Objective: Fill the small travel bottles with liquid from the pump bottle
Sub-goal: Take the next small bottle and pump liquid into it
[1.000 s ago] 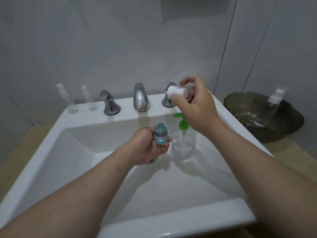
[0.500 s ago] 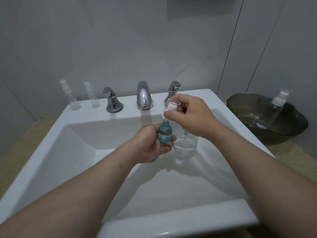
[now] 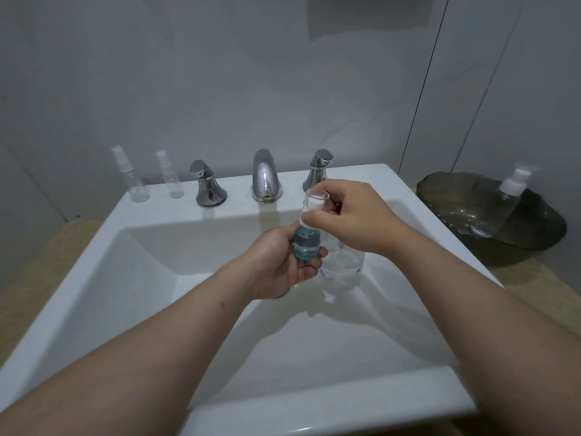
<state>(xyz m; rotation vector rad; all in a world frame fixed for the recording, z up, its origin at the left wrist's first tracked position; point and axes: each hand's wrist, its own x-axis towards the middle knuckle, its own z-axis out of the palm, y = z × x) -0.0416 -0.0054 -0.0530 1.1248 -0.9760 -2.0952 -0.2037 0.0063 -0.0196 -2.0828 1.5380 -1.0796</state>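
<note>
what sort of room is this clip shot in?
Most likely a bathroom: a white sink with a chrome faucet, set against a grey tiled wall, with small spray bottles standing on its back ledge.

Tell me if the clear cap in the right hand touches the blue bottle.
Touching. Head view: the clear cap sits on the neck of the blue bottle, no gap visible.

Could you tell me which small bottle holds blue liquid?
The bottle gripped in the left hand; the two spray bottles on the sink ledge look clear.
</note>
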